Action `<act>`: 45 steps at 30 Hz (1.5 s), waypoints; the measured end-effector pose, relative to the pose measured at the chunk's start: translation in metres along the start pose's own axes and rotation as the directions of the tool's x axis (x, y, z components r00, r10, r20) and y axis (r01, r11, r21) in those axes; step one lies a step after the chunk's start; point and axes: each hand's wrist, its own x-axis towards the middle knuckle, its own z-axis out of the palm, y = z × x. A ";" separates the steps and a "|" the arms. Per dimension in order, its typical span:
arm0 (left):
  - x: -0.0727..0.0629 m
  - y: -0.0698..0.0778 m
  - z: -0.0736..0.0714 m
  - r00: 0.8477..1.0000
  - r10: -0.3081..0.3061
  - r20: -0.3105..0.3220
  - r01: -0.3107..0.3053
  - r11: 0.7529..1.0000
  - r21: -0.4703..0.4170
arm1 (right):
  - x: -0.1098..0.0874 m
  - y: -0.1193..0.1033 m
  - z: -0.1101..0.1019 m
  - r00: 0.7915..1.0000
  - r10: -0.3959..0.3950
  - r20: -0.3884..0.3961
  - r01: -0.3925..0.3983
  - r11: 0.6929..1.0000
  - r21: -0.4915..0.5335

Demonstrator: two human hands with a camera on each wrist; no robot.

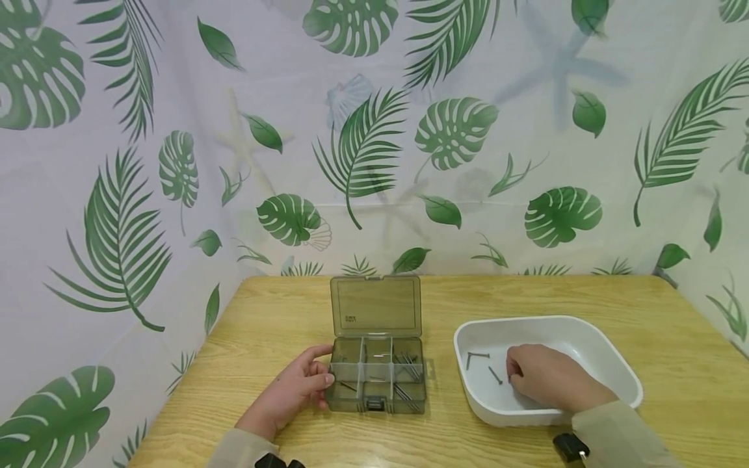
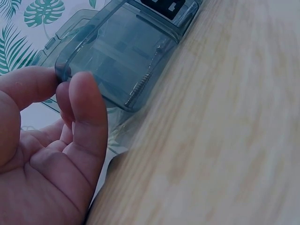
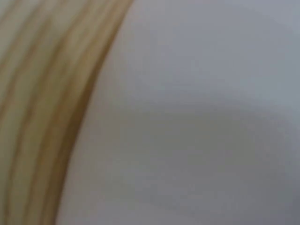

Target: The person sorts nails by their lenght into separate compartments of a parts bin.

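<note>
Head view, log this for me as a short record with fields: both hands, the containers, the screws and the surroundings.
Left hand: grips the left side of the organizer box
Right hand: inside the white tray; fingertips hidden
Box lid: open, standing up at the back
Box contents: screws, including the right column
Loose screws: at least three, in the tray
Table: wood-grained
Backdrop: leaf-printed

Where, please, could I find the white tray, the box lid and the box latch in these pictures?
White tray (image 1: 529, 330): head view, bare inner back wall.
Box lid (image 1: 376, 300): head view, middle of its raised panel.
Box latch (image 1: 374, 403): head view, middle of its dark front.
</note>
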 end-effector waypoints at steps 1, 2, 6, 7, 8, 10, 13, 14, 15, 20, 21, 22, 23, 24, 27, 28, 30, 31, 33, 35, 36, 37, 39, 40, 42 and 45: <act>0.000 0.000 0.000 1.000 -0.002 -0.001 0.002 1.000 0.001 | 0.000 0.000 0.000 1.000 0.003 -0.007 -0.003 1.000 0.006; 0.000 0.000 0.000 1.000 -0.002 -0.002 0.002 1.000 0.001 | 0.000 -0.001 -0.001 1.000 0.003 -0.015 -0.003 1.000 0.013; 0.001 0.000 0.000 1.000 -0.001 -0.006 0.001 1.000 0.002 | 0.003 -0.003 -0.005 0.998 -0.028 -0.062 0.030 0.999 0.029; 0.001 0.000 0.000 1.000 -0.001 -0.006 0.001 1.000 0.001 | 0.003 -0.005 -0.006 0.996 -0.051 -0.078 0.053 0.998 0.028; 0.001 0.000 0.000 1.000 -0.001 -0.006 0.001 1.000 0.000 | 0.003 -0.006 -0.007 0.992 -0.079 -0.094 0.081 0.996 0.024; 0.000 0.001 0.001 1.000 -0.002 -0.005 0.002 1.000 0.000 | 0.004 -0.009 -0.010 0.984 -0.131 -0.117 0.135 0.991 0.023; -0.001 0.001 0.001 1.000 -0.005 -0.002 0.005 1.000 -0.003 | 0.004 -0.018 -0.013 0.975 -0.175 -0.136 0.181 0.983 0.031; -0.001 0.001 0.001 1.000 -0.005 0.000 0.005 1.000 -0.004 | 0.004 -0.022 -0.014 0.973 -0.181 -0.140 0.188 0.982 0.035; -0.001 0.000 0.001 1.000 -0.004 0.000 0.004 1.000 -0.006 | 0.005 -0.026 -0.016 0.973 -0.182 -0.144 0.190 0.981 0.046; 0.000 -0.001 0.000 1.000 -0.003 -0.004 0.003 1.000 -0.005 | 0.008 -0.048 -0.022 0.964 -0.201 -0.177 0.218 0.972 0.088; 0.000 -0.001 0.000 1.000 -0.004 -0.005 0.004 1.000 -0.003 | 0.009 -0.052 -0.023 0.959 -0.213 -0.187 0.232 0.969 0.088; 0.000 -0.002 -0.001 1.000 -0.006 -0.006 0.006 1.000 -0.002 | 0.010 -0.056 -0.023 0.955 -0.225 -0.196 0.245 0.966 0.085; 0.001 -0.002 -0.001 1.000 -0.007 -0.006 0.007 1.000 -0.001 | 0.011 -0.059 -0.023 0.950 -0.236 -0.204 0.257 0.963 0.081; 0.001 -0.002 -0.001 1.000 -0.009 -0.007 0.009 1.000 -0.001 | 0.012 -0.063 -0.024 0.945 -0.249 -0.211 0.270 0.960 0.077; 0.001 -0.003 -0.001 1.000 -0.012 -0.005 0.012 1.000 -0.004 | 0.016 -0.074 -0.024 0.931 -0.289 -0.221 0.309 0.949 0.063; 0.001 -0.002 -0.001 1.000 -0.012 -0.005 0.012 1.000 -0.005 | 0.017 -0.079 -0.024 0.930 -0.295 -0.221 0.316 0.947 0.065; 0.001 -0.002 -0.001 1.000 -0.012 0.000 0.012 1.000 -0.006 | 0.020 -0.089 -0.023 0.924 -0.313 -0.219 0.334 0.940 0.067; 0.000 -0.002 -0.001 1.000 -0.011 0.001 0.011 1.000 -0.007 | 0.022 -0.094 -0.023 0.922 -0.320 -0.220 0.341 0.938 0.066; 0.000 -0.002 -0.001 1.000 -0.011 0.002 0.011 1.000 -0.008 | 0.026 -0.105 -0.022 0.916 -0.333 -0.222 0.355 0.932 0.066; 0.001 -0.002 -0.001 1.000 -0.011 0.000 0.011 1.000 -0.005 | 0.029 -0.117 -0.021 0.910 -0.352 -0.219 0.374 0.925 0.067; 0.001 -0.002 -0.001 1.000 -0.013 -0.002 0.013 1.000 -0.002 | 0.031 -0.122 -0.019 0.907 -0.362 -0.215 0.383 0.921 0.066; 0.001 -0.002 -0.001 1.000 -0.013 -0.003 0.013 1.000 -0.001 | 0.033 -0.128 -0.018 0.904 -0.372 -0.210 0.392 0.918 0.062; 0.001 -0.002 0.000 1.000 -0.013 -0.004 0.013 1.000 0.004 | 0.037 -0.140 -0.016 0.896 -0.398 -0.199 0.416 0.908 0.056; 0.001 -0.003 0.000 1.000 -0.014 -0.005 0.014 1.000 0.006 | 0.039 -0.146 -0.015 0.891 -0.411 -0.193 0.428 0.902 0.052; 0.001 -0.003 0.000 1.000 -0.016 -0.007 0.016 1.000 0.007 | 0.043 -0.156 -0.011 0.878 -0.437 -0.194 0.453 0.890 0.044; 0.001 -0.003 0.000 1.000 -0.021 -0.011 0.021 1.000 0.007 | 0.048 -0.170 -0.005 0.864 -0.463 -0.198 0.479 0.877 0.038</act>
